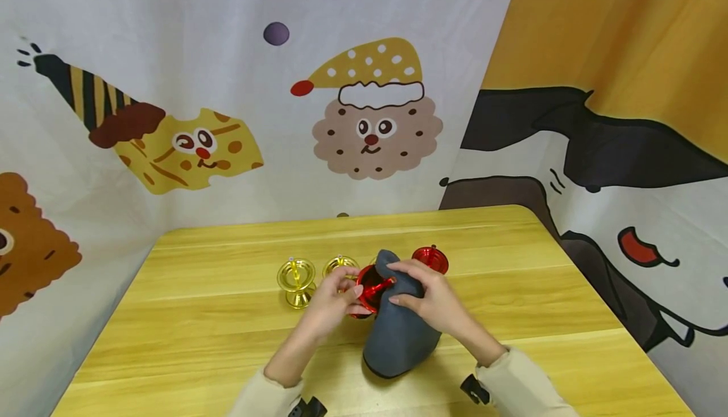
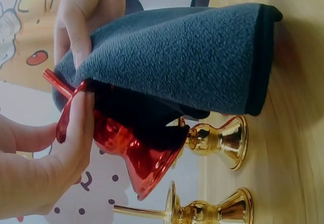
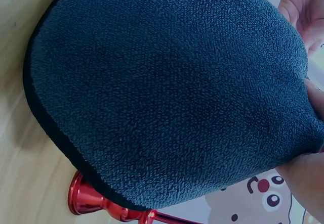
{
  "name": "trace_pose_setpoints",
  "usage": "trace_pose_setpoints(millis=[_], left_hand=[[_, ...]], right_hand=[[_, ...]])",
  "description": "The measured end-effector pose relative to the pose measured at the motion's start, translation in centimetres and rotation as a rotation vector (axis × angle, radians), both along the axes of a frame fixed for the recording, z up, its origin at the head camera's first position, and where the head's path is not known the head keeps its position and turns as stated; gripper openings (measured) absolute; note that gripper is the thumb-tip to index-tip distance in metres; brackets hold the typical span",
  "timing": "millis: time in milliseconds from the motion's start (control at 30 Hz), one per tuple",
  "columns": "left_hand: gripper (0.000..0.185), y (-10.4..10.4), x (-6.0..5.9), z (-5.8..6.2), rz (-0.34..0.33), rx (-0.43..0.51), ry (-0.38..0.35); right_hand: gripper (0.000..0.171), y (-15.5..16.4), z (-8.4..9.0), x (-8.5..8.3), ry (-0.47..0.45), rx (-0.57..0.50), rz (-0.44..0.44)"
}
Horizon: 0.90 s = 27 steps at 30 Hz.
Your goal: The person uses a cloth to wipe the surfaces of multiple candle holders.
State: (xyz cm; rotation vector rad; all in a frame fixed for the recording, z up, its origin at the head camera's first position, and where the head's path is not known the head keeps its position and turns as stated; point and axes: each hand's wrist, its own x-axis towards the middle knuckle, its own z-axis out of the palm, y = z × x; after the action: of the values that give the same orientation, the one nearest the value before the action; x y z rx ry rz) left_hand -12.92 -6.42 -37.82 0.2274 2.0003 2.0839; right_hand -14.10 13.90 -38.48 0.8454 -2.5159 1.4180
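A shiny red candle holder (image 2: 114, 138) with a thin red stick (image 1: 378, 288) rising from its dish is held tilted above the table. My left hand (image 1: 332, 298) pinches its dish by the rim, thumb on one side and fingers on the other. In my right hand (image 1: 430, 292), a dark grey-blue cloth (image 1: 400, 338) is gripped near its top, between thumb and fingers. The cloth hangs down against the red candle holder and hides part of it in the left wrist view. The right wrist view is mostly filled by the cloth.
On the wooden table (image 1: 188, 335), a gold candle holder (image 1: 296, 278) stands left of my hands. Another gold one (image 1: 340, 263) is just behind my left hand, and a second red one (image 1: 430, 258) stands behind my right hand. A cartoon-printed curtain (image 1: 227, 38) hangs behind the table.
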Motion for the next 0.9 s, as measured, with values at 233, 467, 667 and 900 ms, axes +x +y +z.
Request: trace_pose_setpoints(millis=[233,467,667,900], left_hand=[[0.028,0.3,0.2,-0.1,0.032,-0.062,0.032],[0.029,0.6,0.2,0.0,0.047,-0.106,0.066],[0.028,0.9,-0.2,0.0,0.036,-0.127,0.08],[0.026,1.1,-0.5,0.3,0.002,-0.125,0.091]], right_hand=[[0.049,-0.4,-0.4,0.0,-0.005,0.038,-0.009],[0.046,-0.8,-0.7,-0.1,0.007,0.063,-0.017],[0.04,-1.1,-0.6,-0.2,-0.028,0.044,-0.035],[0.034,-1.3,-0.2,-0.3,0.005,0.048,-0.065]])
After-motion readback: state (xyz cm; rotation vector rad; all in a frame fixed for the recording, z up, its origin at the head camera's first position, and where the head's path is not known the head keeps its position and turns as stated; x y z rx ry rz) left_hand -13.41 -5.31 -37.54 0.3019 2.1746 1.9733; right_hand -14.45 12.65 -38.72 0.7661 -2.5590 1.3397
